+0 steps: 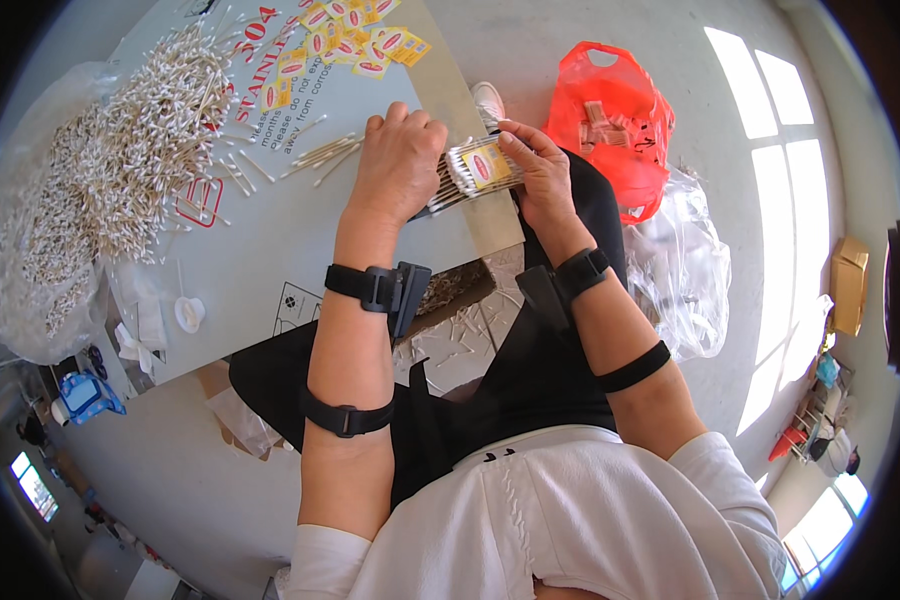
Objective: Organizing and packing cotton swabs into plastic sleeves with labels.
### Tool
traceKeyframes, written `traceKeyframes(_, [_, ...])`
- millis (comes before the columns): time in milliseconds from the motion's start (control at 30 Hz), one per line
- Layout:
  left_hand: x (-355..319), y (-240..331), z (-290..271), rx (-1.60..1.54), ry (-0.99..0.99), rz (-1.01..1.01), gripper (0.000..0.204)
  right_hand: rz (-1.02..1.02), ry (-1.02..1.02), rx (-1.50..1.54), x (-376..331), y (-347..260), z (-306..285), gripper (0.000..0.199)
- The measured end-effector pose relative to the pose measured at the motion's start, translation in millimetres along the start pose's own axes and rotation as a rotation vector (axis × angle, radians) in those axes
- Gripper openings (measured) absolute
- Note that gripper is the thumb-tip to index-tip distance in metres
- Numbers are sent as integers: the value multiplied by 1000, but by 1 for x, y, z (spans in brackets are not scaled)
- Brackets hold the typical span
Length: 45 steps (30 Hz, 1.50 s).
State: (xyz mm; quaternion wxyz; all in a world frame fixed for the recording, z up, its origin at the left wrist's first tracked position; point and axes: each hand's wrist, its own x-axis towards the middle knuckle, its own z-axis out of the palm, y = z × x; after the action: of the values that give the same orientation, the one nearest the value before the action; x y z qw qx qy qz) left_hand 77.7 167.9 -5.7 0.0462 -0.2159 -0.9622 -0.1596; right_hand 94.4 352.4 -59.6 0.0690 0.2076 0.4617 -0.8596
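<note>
Fingers on the right hand (545, 185) are closed around one end of a swab packet (487, 165) with a yellow and red label, held by the table's edge, swab tips poking out toward the left. Left hand (398, 160) is right beside it, curled up pretty tight, knuckles up, can't tell what's inside the grip tbh. Few loose swabs (325, 152) on the table (270, 255) just left of that, then a huge swab heap (140, 150) further over, and a red bag (655, 180) on the floor off to the right
</note>
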Motion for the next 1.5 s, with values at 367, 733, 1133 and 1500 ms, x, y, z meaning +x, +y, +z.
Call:
traceKeyframes(367, [3, 4, -3, 34, -9, 73, 10, 0, -1, 11, 0, -1, 0, 20])
traceKeyframes(733, [5, 5, 3, 7, 5, 23, 10, -33, -32, -43, 3, 2, -5, 22])
traceKeyframes(1133, [7, 7, -3, 101, 0, 126, 9, -28, -33, -28, 3, 3, -6, 23])
traceKeyframes(1500, [9, 11, 2, 94, 1, 68, 8, -65, -46, -97, 4, 2, -7, 21])
